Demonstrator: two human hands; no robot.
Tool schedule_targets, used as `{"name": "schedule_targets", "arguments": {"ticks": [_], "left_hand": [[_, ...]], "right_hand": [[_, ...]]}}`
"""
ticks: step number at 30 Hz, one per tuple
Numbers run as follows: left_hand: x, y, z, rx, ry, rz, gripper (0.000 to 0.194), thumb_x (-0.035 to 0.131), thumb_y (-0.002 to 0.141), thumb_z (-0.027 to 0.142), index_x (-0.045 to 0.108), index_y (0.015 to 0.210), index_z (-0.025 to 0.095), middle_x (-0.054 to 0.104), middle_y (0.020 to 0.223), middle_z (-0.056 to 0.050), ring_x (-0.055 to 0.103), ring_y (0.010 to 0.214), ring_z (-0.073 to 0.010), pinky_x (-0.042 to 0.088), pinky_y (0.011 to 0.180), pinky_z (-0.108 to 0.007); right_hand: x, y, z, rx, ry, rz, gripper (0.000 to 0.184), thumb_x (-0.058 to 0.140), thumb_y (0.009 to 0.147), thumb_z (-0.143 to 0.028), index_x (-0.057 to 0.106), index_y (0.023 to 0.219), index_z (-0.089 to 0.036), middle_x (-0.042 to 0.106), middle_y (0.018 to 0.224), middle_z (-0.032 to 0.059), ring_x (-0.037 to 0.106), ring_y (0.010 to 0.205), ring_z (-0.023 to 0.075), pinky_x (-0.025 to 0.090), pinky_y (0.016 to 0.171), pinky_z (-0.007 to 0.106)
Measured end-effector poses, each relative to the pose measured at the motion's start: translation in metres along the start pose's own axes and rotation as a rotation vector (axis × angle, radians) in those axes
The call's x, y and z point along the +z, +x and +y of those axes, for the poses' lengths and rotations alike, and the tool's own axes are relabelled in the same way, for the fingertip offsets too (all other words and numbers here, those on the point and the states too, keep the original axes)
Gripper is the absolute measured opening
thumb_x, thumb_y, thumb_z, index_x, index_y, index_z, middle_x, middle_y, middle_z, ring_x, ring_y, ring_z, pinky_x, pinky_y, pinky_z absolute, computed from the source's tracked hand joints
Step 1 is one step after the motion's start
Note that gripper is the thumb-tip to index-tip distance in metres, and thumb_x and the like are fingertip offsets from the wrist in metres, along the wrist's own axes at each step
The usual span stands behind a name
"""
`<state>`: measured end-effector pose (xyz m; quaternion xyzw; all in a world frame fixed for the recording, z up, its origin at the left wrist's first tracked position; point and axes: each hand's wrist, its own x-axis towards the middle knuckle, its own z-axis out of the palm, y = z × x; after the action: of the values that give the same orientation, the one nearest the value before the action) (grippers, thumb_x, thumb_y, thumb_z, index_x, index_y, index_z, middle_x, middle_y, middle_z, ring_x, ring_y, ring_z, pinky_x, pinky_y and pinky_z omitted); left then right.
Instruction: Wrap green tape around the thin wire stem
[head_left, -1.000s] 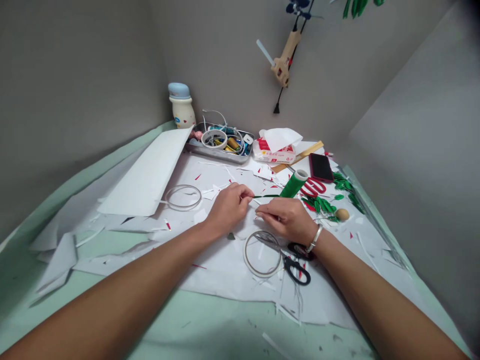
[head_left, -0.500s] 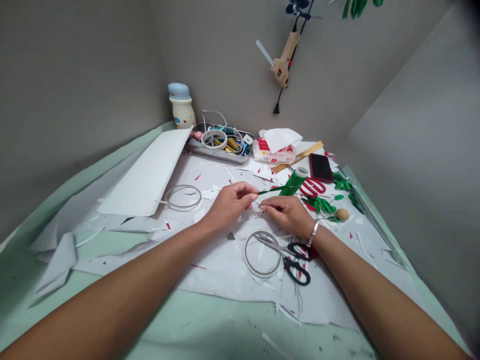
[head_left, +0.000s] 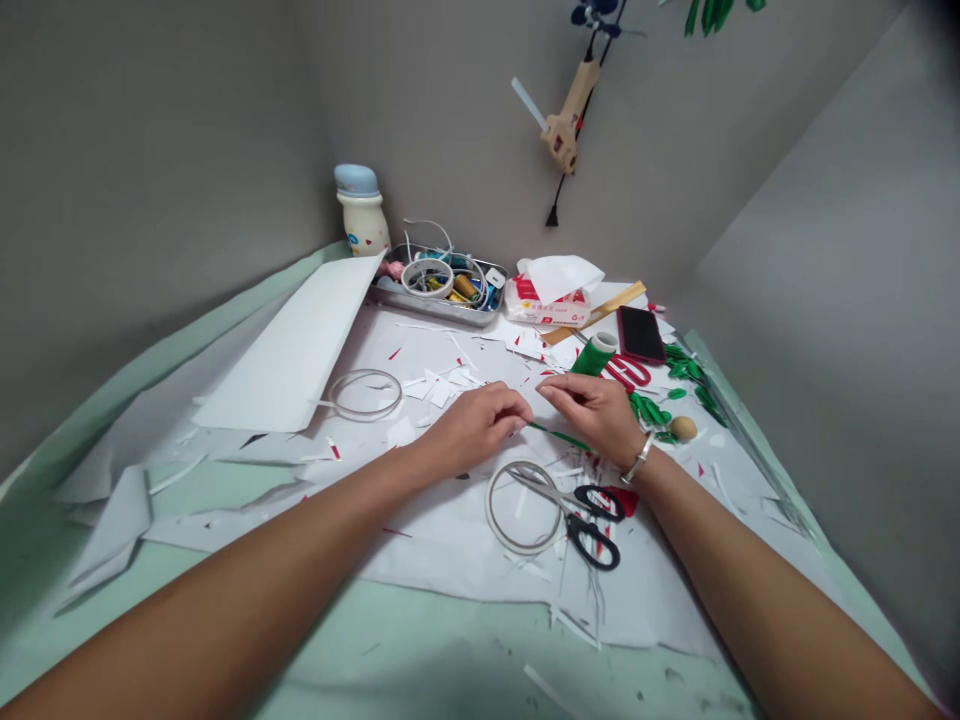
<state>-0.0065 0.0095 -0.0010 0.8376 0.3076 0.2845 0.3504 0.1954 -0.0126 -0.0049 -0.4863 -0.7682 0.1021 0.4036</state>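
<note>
My left hand (head_left: 480,428) is closed in a pinch on one end of a thin green strip (head_left: 556,433). The strip slants down to the right and passes under my right hand (head_left: 600,412). The right hand's fingers are pressed together just right of the left fingertips; whatever they may hold is too small to make out. Just behind the right hand stands a spool of green thread (head_left: 592,356), partly covered by it. Black-handled scissors (head_left: 592,520) lie in front of the hands, their blades across a roll of tape (head_left: 491,510).
A metal tray (head_left: 450,312) of spools and tape sits at the back, beside a tissue pack (head_left: 547,308). A phone (head_left: 641,335), green leaf shapes (head_left: 649,410) and a small round ball (head_left: 682,429) lie to the right. White card (head_left: 300,345) and paper scraps cover the left.
The green strip has swung from slanting up toward the spool to slanting down under my right hand. My left hand has dropped slightly and moved right; the right hand has turned and shifted right.
</note>
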Motion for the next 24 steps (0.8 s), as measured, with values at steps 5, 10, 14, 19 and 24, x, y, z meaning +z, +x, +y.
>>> {"name": "schedule_targets", "arguments": {"ticks": [5, 10, 14, 19, 24], "left_hand": [[-0.005, 0.004, 0.002, -0.226, -0.366, 0.118, 0.019, 0.054, 0.081, 0.030, 0.061, 0.091, 0.016, 0.060, 0.071, 0.001, 0.054, 0.061, -0.0104, 0.043, 0.059, -0.023], [-0.005, 0.003, -0.005, -0.203, -0.056, 0.263, 0.014, 0.053, 0.081, 0.025, 0.063, 0.086, 0.017, 0.062, 0.080, -0.002, 0.057, 0.070, -0.0139, 0.045, 0.069, -0.028], [-0.001, 0.000, -0.008, -0.066, 0.228, 0.193, 0.016, 0.049, 0.081, 0.017, 0.065, 0.084, 0.018, 0.060, 0.085, -0.004, 0.057, 0.081, -0.0169, 0.044, 0.075, -0.030], [0.002, -0.001, -0.004, 0.036, 0.095, 0.024, 0.017, 0.050, 0.080, 0.016, 0.066, 0.086, 0.020, 0.061, 0.086, -0.002, 0.057, 0.080, -0.0144, 0.043, 0.075, -0.026], [-0.003, 0.002, 0.001, -0.151, -0.246, 0.073, 0.016, 0.053, 0.080, 0.026, 0.064, 0.088, 0.017, 0.064, 0.079, -0.001, 0.057, 0.071, -0.0134, 0.044, 0.066, -0.025]], "right_hand": [[0.011, -0.004, -0.003, -0.055, -0.020, -0.142, 0.017, 0.054, 0.087, -0.024, 0.071, 0.088, -0.020, 0.073, 0.086, 0.0033, 0.066, 0.075, 0.0154, 0.049, 0.068, 0.024], [0.013, -0.008, -0.022, -0.256, -0.197, -0.237, 0.017, 0.054, 0.087, -0.023, 0.071, 0.088, -0.021, 0.070, 0.074, 0.0028, 0.061, 0.068, 0.0140, 0.044, 0.065, 0.025], [0.004, -0.006, -0.022, -0.255, -0.228, -0.123, 0.018, 0.054, 0.088, -0.025, 0.071, 0.089, -0.020, 0.069, 0.070, 0.0032, 0.059, 0.064, 0.0138, 0.044, 0.063, 0.026], [-0.003, 0.000, -0.006, -0.076, -0.042, -0.010, 0.019, 0.054, 0.088, -0.029, 0.071, 0.087, -0.021, 0.072, 0.084, 0.0032, 0.065, 0.075, 0.0159, 0.050, 0.071, 0.026], [0.004, -0.002, -0.002, -0.029, 0.004, -0.101, 0.019, 0.054, 0.087, -0.028, 0.071, 0.087, -0.020, 0.073, 0.084, 0.0031, 0.067, 0.075, 0.0156, 0.051, 0.069, 0.025]]}}
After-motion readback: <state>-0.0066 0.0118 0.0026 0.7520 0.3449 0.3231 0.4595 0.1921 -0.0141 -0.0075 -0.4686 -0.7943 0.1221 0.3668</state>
